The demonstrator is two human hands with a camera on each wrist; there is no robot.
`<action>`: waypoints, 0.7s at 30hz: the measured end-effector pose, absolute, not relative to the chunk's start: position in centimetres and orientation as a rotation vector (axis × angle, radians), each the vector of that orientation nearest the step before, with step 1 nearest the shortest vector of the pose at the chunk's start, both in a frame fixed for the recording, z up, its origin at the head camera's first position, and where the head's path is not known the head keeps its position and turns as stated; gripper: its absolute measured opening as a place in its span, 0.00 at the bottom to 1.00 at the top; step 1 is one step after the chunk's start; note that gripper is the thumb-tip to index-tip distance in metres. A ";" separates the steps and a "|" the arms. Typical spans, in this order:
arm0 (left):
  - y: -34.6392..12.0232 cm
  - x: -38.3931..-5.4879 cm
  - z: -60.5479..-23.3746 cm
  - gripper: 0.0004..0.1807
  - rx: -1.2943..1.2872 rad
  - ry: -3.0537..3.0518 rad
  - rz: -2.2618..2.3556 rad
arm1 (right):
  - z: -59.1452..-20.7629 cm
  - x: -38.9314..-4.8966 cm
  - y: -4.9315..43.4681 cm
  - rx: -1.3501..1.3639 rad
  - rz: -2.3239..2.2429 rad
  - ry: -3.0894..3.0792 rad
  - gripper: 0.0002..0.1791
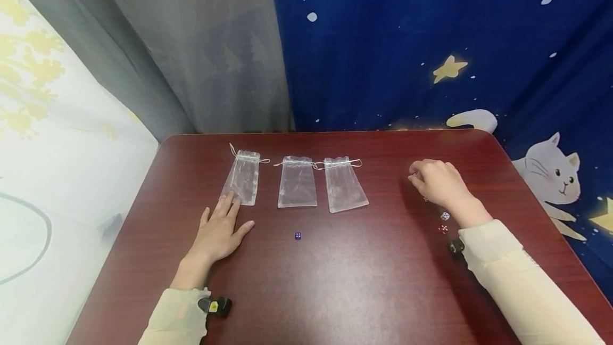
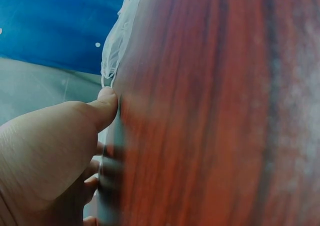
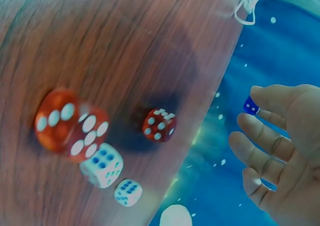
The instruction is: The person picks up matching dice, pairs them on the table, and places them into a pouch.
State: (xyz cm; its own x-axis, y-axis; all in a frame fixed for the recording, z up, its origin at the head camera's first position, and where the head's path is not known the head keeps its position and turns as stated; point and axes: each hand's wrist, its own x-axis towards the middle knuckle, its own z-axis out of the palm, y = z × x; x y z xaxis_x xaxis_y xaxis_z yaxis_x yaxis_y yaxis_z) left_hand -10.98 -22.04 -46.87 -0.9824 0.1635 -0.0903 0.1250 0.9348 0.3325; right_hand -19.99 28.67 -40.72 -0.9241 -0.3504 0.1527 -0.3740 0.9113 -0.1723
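Note:
My right hand [image 1: 438,182] is raised at the table's right side and pinches a small blue die [image 3: 251,105] between thumb and index finger. Under and behind it lie a red die [image 1: 443,229] and a white die [image 1: 445,216]; the right wrist view also has a second red die [image 3: 160,125] and a second white die [image 3: 128,192]. Palm down, my left hand [image 1: 217,236] rests with spread fingers, its fingertips at the lower end of the left mesh drawstring bag [image 1: 245,177]. Another blue die [image 1: 298,236] sits to the right of that hand.
A middle mesh bag [image 1: 297,185] and a right mesh bag [image 1: 345,188] lie flat in a row with the left one, cords toward the far edge. The dark red table [image 1: 335,292] ends at a grey and blue curtain [image 1: 373,47]. A white patterned surface borders the left.

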 end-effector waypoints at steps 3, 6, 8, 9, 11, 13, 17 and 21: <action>-22.0 -11.0 -46.8 0.43 0.224 2.977 0.501 | -40.5 -19.7 28.1 0.586 0.305 -2.941 0.08; -22.0 -11.0 -46.8 0.43 0.225 2.977 0.497 | -40.2 -19.5 27.5 0.606 0.294 -2.925 0.07; -22.0 -11.0 -46.9 0.43 0.222 2.976 0.492 | -40.1 -19.4 27.1 0.623 0.282 -2.910 0.07; -22.0 -11.0 -46.9 0.43 0.221 2.976 0.491 | -40.0 -19.4 27.0 0.632 0.278 -2.903 0.07; -22.0 -11.0 -46.9 0.43 0.223 2.979 0.495 | -39.9 -19.3 26.7 0.648 0.276 -2.885 0.06; -21.9 -11.0 -46.9 0.43 0.227 2.985 0.503 | -39.8 -19.2 26.4 0.666 0.281 -2.872 0.06; -22.0 -11.0 -46.9 0.43 0.225 2.985 0.508 | -39.6 -19.1 25.8 0.700 0.289 -2.871 0.06; -22.0 -10.9 -47.0 0.43 0.218 2.979 0.498 | -39.4 -18.9 25.0 0.734 0.279 -2.881 0.07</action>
